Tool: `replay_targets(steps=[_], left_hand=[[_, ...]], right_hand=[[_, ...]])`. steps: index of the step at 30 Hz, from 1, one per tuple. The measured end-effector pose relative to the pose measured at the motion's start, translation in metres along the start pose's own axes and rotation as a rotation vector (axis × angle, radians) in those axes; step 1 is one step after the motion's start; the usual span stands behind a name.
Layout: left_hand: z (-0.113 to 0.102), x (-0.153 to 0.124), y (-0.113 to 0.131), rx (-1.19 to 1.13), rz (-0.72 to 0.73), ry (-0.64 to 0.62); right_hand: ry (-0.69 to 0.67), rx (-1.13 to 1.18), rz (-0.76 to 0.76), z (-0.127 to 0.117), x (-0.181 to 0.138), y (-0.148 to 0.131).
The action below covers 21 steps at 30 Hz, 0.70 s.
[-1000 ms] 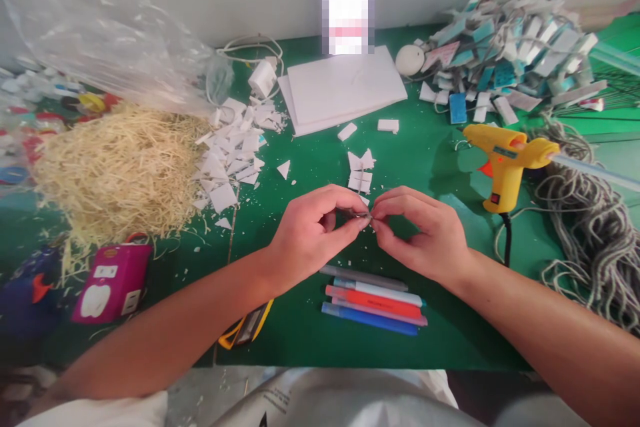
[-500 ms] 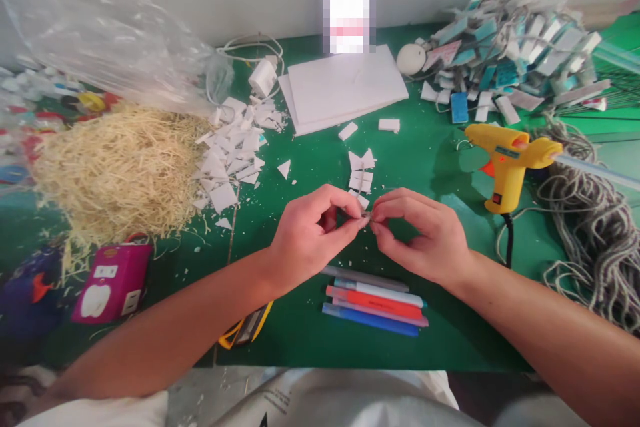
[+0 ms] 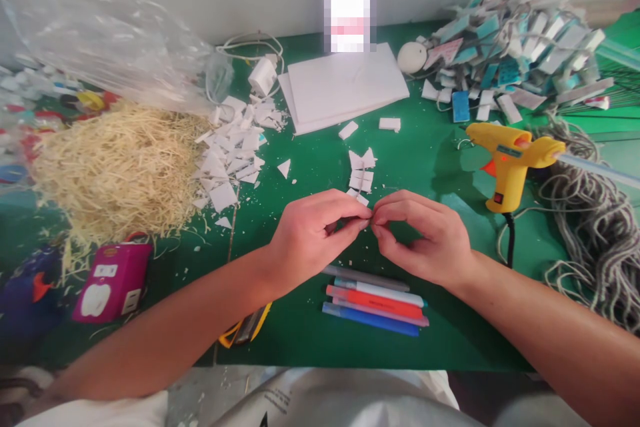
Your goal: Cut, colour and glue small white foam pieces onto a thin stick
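Note:
Thumb and fingertips of my left hand [image 3: 313, 233] are pinched together and meet the pinching fingertips of my right hand [image 3: 430, 233] above the green table. What they pinch is tiny and mostly hidden, so I cannot make it out. Just beyond the fingertips lies a short row of small white foam-like pieces [image 3: 361, 179], with a thin grey cord running down its middle. Several felt-tip pens, among them a red marker [image 3: 380, 303] and a blue marker [image 3: 370, 319], lie below my hands.
A yellow glue gun [image 3: 510, 160] stands at the right beside grey cord [image 3: 595, 227]. White sheets [image 3: 350, 87] lie at the back. To the left are white scraps [image 3: 230, 153], straw-like shreds [image 3: 120, 167] and a magenta box [image 3: 114, 281]. A utility knife [image 3: 247, 327] lies under my left forearm.
My left fingers have flattened and closed up more around the pinch, and the fingertips of both hands have shifted slightly. The things on the table stay where they were.

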<state>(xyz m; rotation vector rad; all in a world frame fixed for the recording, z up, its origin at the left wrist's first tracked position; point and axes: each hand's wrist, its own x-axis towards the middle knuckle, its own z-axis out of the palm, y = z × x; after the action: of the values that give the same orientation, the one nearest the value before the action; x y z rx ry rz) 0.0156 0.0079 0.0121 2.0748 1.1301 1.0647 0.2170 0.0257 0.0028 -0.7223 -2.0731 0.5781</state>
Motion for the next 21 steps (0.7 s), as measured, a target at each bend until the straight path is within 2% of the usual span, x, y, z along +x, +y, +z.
replay_targets(steps=[5, 15, 21], left_hand=[[0.0001, 0.0025, 0.0009, -0.021, -0.051, -0.059], [-0.0036, 0.0085, -0.0014, -0.416, -0.505, -0.134], [-0.0043, 0.0103, -0.0009, -0.473, -0.604, -0.149]], right_hand=[[-0.004, -0.021, 0.013, -0.0003, 0.0003, 0.0007], [0.033, -0.054, 0.085, -0.0006, -0.0008, 0.0023], [0.045, -0.078, 0.071, -0.0009, -0.0011, 0.0024]])
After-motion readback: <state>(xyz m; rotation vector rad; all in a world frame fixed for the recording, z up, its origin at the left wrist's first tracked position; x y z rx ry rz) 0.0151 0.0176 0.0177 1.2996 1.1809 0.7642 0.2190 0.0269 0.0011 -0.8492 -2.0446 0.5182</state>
